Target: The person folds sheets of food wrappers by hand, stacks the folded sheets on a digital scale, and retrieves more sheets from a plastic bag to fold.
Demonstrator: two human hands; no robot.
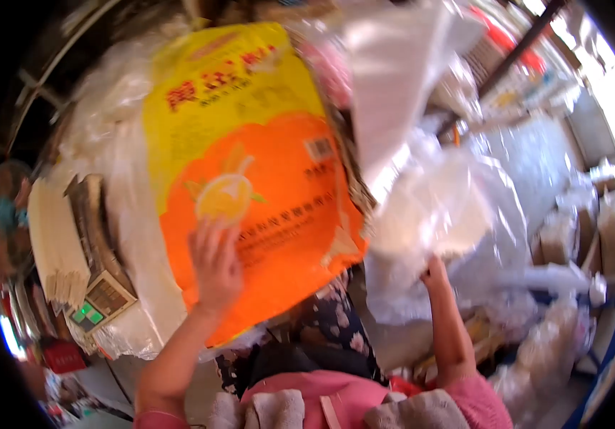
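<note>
Towels lie nearest; my left hand rests unclenched against the yellow-orange printed sack; my right hand clutches a clear plastic bag, which hard pulling could tear.

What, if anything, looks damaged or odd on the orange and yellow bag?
The bag has a pale, irregular patch near its lower right corner, breaking the orange; perhaps a tear, but blur prevents certainty.

Yellow-and-orange printed sack, smooth with a slight sheen, clear bag, thin glossy crinkled plastic, grey towel, matt rough-napped cloth, pink shirt, matt cloth
</note>
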